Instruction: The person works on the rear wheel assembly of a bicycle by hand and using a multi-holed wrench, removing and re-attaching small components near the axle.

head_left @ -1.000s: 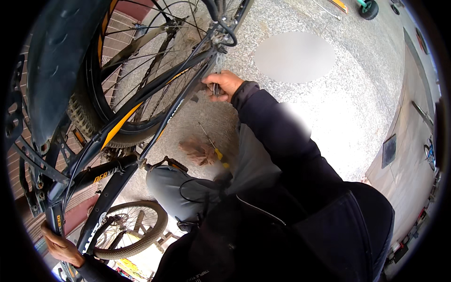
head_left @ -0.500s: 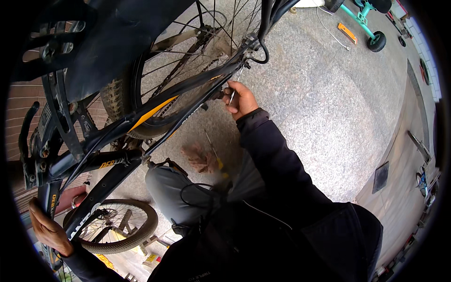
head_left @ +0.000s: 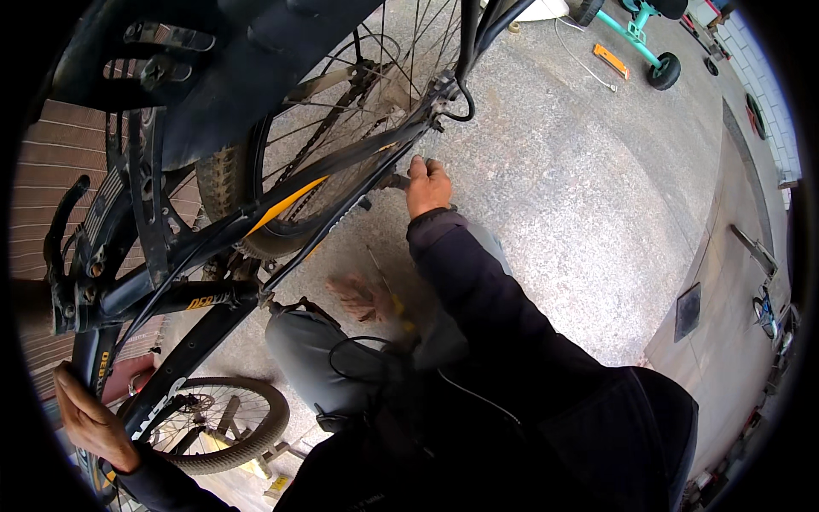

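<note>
Work on the black bike point(head_left: 284, 207) looks part-way along to me, and I can't see any sign that it is finished. The bike fills the left side, with its knobby wheel point(head_left: 220, 183) sitting between the bars and the chain point(head_left: 317, 136) in place as far as it shows. One more wheel point(head_left: 275, 418) is low on the left; I can't tell if it is joined on. The right hand point(head_left: 428, 186) is near the bike's thin lower bar, its fingers curled in, and I can't tell if they hold a small thing. The left hand point(head_left: 94, 420) lies along the front of the frame, fingers long and close together; how tight they press, I can't tell. Up and left of the right hand, the bars leave little room. To its right, the grey floor point(head_left: 572, 188) gives lots of room to move. Close to the grey trouser leg point(head_left: 299, 354) are a brown glove or rag point(head_left: 357, 297) and a screwdriver point(head_left: 397, 305). The green cart point(head_left: 633, 36) is well away, top right.
</note>
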The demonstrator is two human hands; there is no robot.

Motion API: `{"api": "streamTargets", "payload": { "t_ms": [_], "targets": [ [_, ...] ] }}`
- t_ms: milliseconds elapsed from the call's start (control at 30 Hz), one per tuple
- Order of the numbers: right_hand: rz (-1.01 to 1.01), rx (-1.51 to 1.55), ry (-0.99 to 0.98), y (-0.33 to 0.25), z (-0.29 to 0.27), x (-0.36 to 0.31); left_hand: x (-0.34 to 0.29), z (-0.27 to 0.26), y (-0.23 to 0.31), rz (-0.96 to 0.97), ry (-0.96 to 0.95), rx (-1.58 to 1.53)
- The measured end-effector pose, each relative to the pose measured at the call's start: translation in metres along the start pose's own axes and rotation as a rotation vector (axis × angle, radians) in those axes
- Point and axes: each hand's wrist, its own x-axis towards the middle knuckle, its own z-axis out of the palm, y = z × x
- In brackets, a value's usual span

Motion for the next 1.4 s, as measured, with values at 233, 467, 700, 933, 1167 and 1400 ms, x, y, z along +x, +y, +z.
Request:
{"api": "streamTargets", "payload": {
  "t_ms": [233, 467, 700, 933, 1167, 1400],
  "targets": [
    [0.067, 0.017, -0.101, -0.012, -0.007, -0.014, -0.001, 0.001, 0.002, -0.056, 0.009, 0.074],
    [-0.045, 0.191, -0.006, 0.015, 0.012, -0.006, 0.001, -0.001, 0.001, -0.085, 0.001, 0.133],
    [-0.067, 0.221, 0.052, 0.003, 0.013, -0.011, 0.002, -0.001, -0.001, -0.077, -0.005, 0.198],
    [0.052, 0.306, 0.003, -0.021, -0.002, -0.017, 0.008, 0.003, -0.001, -0.110, -0.064, 0.225],
    [0.257, 0.472, -0.098, -0.062, -0.009, -0.030, 0.012, 0.007, -0.042, -0.008, -0.007, 0.331],
    [0.206, 0.467, -0.061, -0.037, 0.009, -0.014, 0.018, 0.007, -0.034, -0.010, -0.067, 0.339]
  ]
}}
